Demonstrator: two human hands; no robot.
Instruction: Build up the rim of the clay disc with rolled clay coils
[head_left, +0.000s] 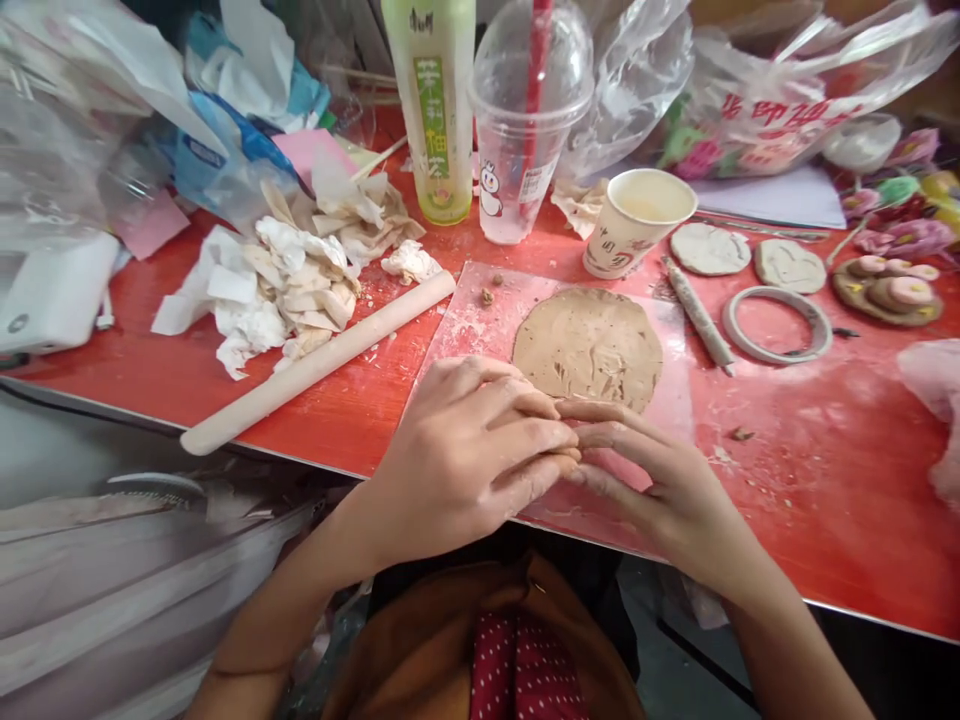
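Observation:
A flat round slab of brown clay (589, 345) lies on a clear plastic sheet (671, 400) on the red table. Just in front of it, my left hand (480, 450) and my right hand (652, 465) meet at the fingertips. The fingers of both are curled and pressed together, smeared with clay. Whatever they pinch, if anything, is hidden behind the left fingers. Small crumbs of clay (487, 296) sit near the sheet's far left corner.
A wooden rolling pin (322, 360) lies left beside crumpled tissues (292, 280). Behind stand a green bottle (431, 110), a plastic cup (517, 150) and a paper cup (637, 220). To the right are a clay-covered stick (699, 315), a ring (778, 355) and pale clay discs (710, 248).

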